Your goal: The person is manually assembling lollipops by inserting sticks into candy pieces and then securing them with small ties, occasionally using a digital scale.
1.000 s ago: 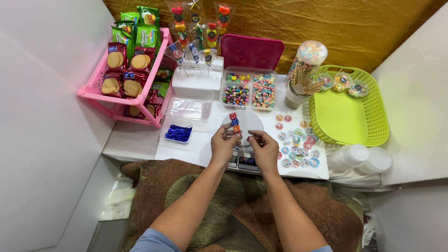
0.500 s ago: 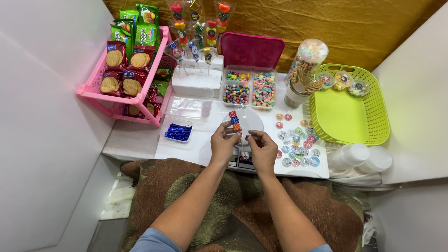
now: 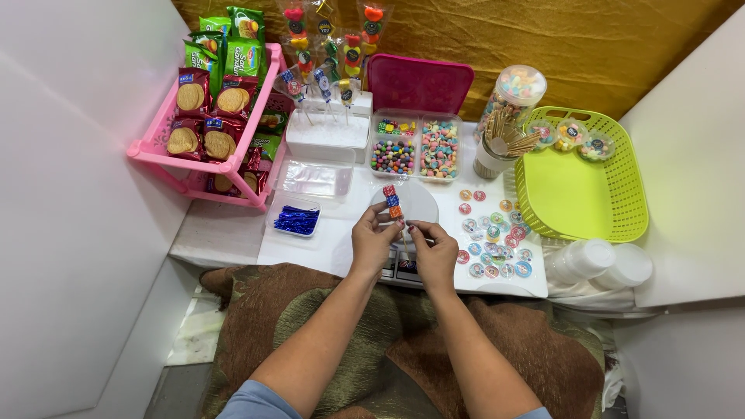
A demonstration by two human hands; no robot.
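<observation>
- Two bare hands meet over the white table [image 3: 233, 240], just in front of a small digital scale [image 3: 400, 264] with a round clear plate.
- Left hand [image 3: 372, 242] is pinched shut on a thin wooden skewer threaded with red, blue and orange candy cubes [image 3: 392, 202], holding it upright.
- Right hand [image 3: 434, 252] has its fingertips closed at the skewer's lower end.
- Stacked cubes could, I judge, slide down or topple if the pinch loosens.
- Round wrapped sweets [image 3: 493, 237] lie scattered just beside the right hand; a sideways sweep of the wrist could knock them.
- Lime-green plastic basket [image 3: 582, 194] sits well apart, to the right.
</observation>
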